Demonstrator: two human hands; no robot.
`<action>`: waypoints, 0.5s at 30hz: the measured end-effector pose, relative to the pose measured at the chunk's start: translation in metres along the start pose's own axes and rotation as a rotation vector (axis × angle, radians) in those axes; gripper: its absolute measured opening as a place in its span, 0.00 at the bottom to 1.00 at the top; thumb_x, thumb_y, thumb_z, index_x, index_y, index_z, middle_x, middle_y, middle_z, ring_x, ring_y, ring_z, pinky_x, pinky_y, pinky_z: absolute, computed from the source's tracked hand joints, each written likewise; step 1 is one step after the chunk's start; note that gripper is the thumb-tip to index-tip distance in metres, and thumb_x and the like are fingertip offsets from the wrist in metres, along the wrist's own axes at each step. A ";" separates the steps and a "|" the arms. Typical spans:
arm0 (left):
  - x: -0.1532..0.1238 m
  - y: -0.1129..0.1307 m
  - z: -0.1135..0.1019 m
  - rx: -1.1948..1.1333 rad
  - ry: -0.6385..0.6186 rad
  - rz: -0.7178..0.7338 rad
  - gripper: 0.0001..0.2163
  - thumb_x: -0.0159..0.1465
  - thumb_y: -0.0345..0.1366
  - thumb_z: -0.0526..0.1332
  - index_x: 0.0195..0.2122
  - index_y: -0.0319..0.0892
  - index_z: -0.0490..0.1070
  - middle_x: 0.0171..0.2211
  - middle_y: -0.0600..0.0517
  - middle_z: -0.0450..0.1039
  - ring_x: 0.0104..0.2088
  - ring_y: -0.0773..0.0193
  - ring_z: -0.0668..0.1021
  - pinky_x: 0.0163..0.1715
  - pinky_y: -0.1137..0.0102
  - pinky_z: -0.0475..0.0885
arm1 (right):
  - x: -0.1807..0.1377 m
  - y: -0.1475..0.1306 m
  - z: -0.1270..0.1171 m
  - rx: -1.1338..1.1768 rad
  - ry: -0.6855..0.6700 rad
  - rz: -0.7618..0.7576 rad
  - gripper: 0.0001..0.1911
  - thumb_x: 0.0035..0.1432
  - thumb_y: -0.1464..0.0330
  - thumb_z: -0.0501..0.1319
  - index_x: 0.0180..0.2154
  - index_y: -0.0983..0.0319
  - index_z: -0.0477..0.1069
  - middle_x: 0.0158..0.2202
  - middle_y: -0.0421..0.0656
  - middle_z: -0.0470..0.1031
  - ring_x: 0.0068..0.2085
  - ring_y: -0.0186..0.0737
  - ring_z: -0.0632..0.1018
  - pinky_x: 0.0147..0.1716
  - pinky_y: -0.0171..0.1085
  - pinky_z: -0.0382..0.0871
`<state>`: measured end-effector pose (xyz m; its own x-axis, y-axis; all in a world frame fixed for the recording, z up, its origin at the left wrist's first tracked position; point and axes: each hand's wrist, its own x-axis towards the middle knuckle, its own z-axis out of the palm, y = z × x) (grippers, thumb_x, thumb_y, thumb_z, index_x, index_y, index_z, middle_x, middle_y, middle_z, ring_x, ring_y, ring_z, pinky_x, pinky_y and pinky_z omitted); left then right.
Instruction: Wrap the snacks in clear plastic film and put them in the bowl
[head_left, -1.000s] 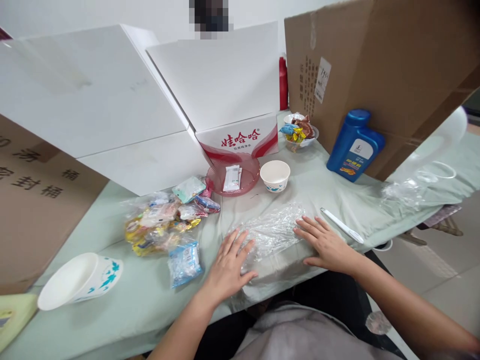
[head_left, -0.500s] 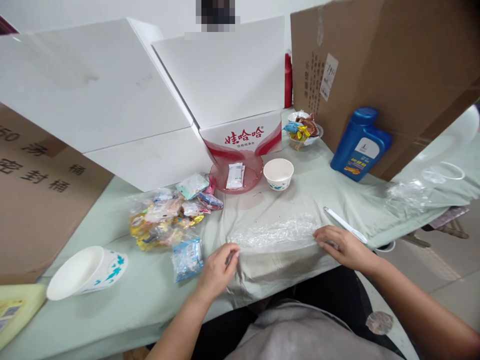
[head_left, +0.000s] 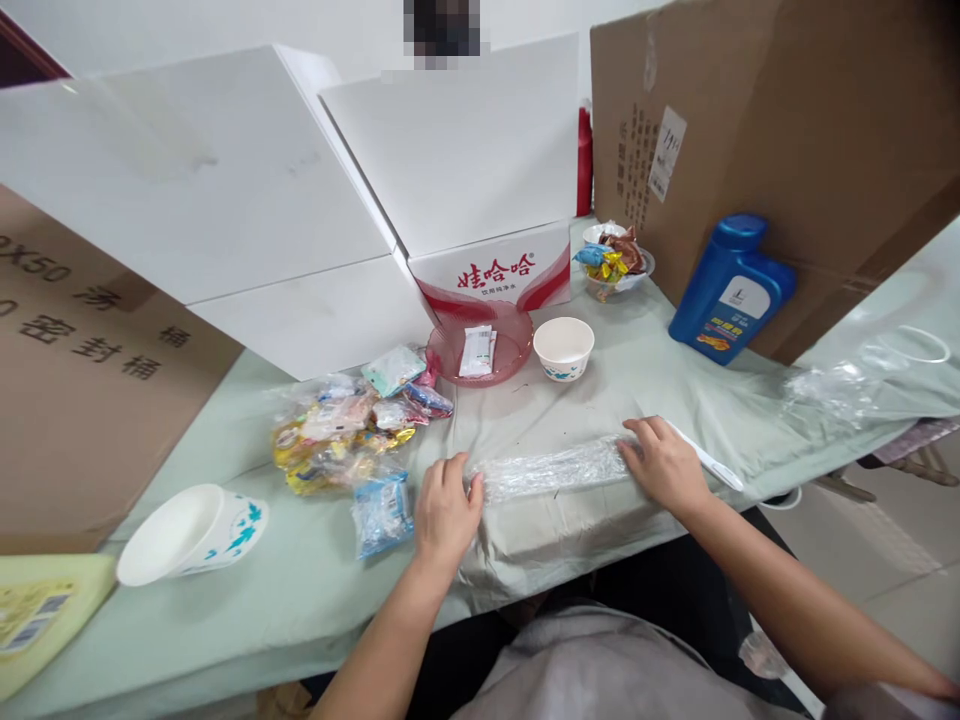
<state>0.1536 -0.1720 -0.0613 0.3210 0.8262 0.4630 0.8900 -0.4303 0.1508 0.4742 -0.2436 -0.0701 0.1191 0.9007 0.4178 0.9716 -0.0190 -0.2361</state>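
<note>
Left hand (head_left: 448,510) and right hand (head_left: 664,463), apart, touch the ends of a clear plastic strip (head_left: 555,470) — pinching, I can't tell — by the near table edge (head_left: 300,632); cloth (head_left: 517,425) spreads beyond. Far white box (head_left: 487,200) reads 娃哈哈.

Indoor room, kind unclear: cloth-covered table (head_left: 300,600), large cartons (head_left: 757,120), tiled floor (head_left: 892,550).

At lower left, the pale yellow container (head_left: 52,612) runs off the frame. The right hand (head_left: 664,465) covers part of the white utility knife (head_left: 721,470). Print on the upper-right sticker (head_left: 667,155) is too small to read.
</note>
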 end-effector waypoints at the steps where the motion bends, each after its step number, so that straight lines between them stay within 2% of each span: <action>1: 0.001 0.004 -0.004 0.000 0.058 0.045 0.12 0.65 0.35 0.56 0.46 0.36 0.72 0.39 0.41 0.75 0.43 0.51 0.77 0.44 0.59 0.72 | 0.000 -0.004 -0.003 0.010 0.065 -0.043 0.14 0.66 0.63 0.54 0.46 0.64 0.72 0.43 0.52 0.76 0.44 0.50 0.76 0.44 0.45 0.69; 2: 0.001 0.010 -0.007 -0.014 0.086 0.109 0.12 0.66 0.35 0.55 0.47 0.37 0.72 0.42 0.40 0.75 0.46 0.51 0.76 0.47 0.59 0.71 | -0.001 -0.009 -0.006 0.025 0.107 -0.095 0.15 0.66 0.63 0.54 0.47 0.65 0.72 0.45 0.53 0.76 0.48 0.51 0.75 0.47 0.46 0.68; 4: -0.001 0.024 -0.009 -0.060 0.030 0.274 0.15 0.68 0.37 0.53 0.53 0.37 0.70 0.50 0.39 0.72 0.55 0.50 0.72 0.54 0.58 0.67 | -0.001 -0.021 -0.008 0.057 0.091 -0.251 0.19 0.66 0.60 0.54 0.51 0.65 0.71 0.52 0.54 0.73 0.55 0.52 0.71 0.54 0.50 0.63; 6: -0.007 0.037 -0.003 -0.065 -0.125 0.405 0.23 0.69 0.43 0.53 0.61 0.38 0.63 0.60 0.39 0.65 0.63 0.47 0.63 0.60 0.53 0.60 | -0.003 -0.033 -0.002 0.055 -0.031 -0.441 0.29 0.65 0.52 0.54 0.58 0.65 0.66 0.60 0.54 0.68 0.62 0.56 0.64 0.60 0.55 0.55; 8: -0.014 0.045 0.008 -0.011 -0.270 0.430 0.31 0.67 0.51 0.54 0.66 0.40 0.56 0.66 0.39 0.57 0.67 0.41 0.55 0.61 0.45 0.55 | -0.006 -0.038 0.007 0.016 -0.174 -0.549 0.41 0.60 0.43 0.53 0.63 0.66 0.60 0.64 0.55 0.62 0.66 0.60 0.58 0.62 0.60 0.49; 11: -0.022 0.045 0.022 0.062 -0.373 0.390 0.35 0.64 0.56 0.56 0.68 0.44 0.53 0.68 0.41 0.52 0.68 0.38 0.51 0.61 0.42 0.53 | -0.015 -0.028 0.016 -0.045 -0.296 -0.502 0.49 0.55 0.38 0.53 0.65 0.67 0.56 0.66 0.56 0.59 0.66 0.63 0.55 0.61 0.63 0.46; 15: -0.022 0.043 0.018 0.064 -0.320 0.379 0.32 0.64 0.52 0.58 0.66 0.43 0.57 0.68 0.40 0.53 0.67 0.38 0.53 0.61 0.43 0.54 | -0.031 0.005 0.003 -0.057 -0.299 -0.421 0.49 0.53 0.43 0.61 0.66 0.67 0.54 0.67 0.57 0.56 0.67 0.64 0.54 0.61 0.63 0.45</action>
<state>0.1907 -0.2018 -0.0804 0.7002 0.6903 0.1824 0.7062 -0.7071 -0.0348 0.4743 -0.2705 -0.0872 -0.3404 0.9198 0.1952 0.9332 0.3559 -0.0499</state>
